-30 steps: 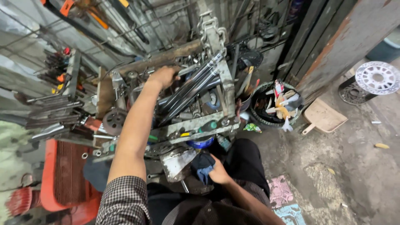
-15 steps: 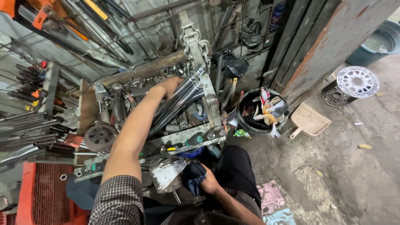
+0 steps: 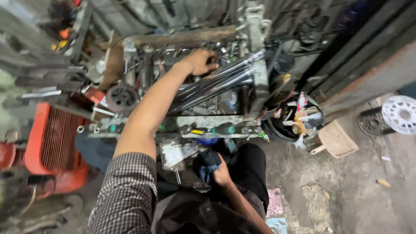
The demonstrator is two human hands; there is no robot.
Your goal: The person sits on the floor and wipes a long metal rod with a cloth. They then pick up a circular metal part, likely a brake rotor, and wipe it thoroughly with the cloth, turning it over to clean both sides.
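My left hand reaches across a cluttered metal tool tray and rests its fingers among small metal parts at the tray's far side, right above a bundle of shiny dark fork tubes that lie diagonally in the tray. What the fingers hold, if anything, is hidden in the blur. My right hand is low by my lap, closed around a dark blue rag. A bent grey metal plate lies just left of the rag.
A black pulley wheel sits at the tray's left. A red machine stands further left. A black bucket of tools, a tan dustpan and a brake disc stand to the right on the concrete floor.
The view has swung and blurred. My left hand has shifted slightly along the far side of the tray above the tubes. My right hand still grips the rag.
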